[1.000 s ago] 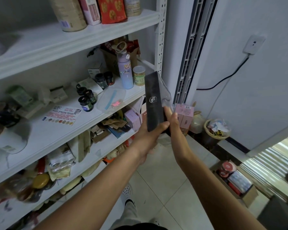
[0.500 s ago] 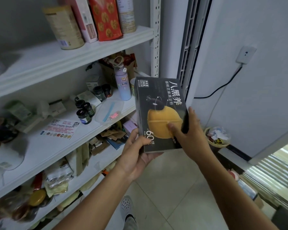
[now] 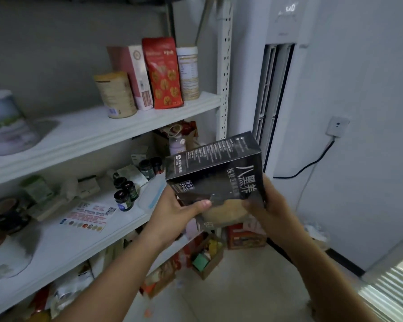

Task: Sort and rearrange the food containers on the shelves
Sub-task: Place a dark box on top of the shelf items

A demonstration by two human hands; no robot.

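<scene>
Black box [image 3: 215, 173] w/ white text, yellow blob; red cookie-print bag [image 3: 163, 74].

white shelf [image 3: 149, 117] under tin [image 3: 115, 95], red pouch [image 3: 164, 75]

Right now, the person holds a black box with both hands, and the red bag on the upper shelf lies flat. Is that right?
No: in the head view the red bag stands upright on the upper shelf. The black box is held by the left hand and right hand, as stated.
</scene>
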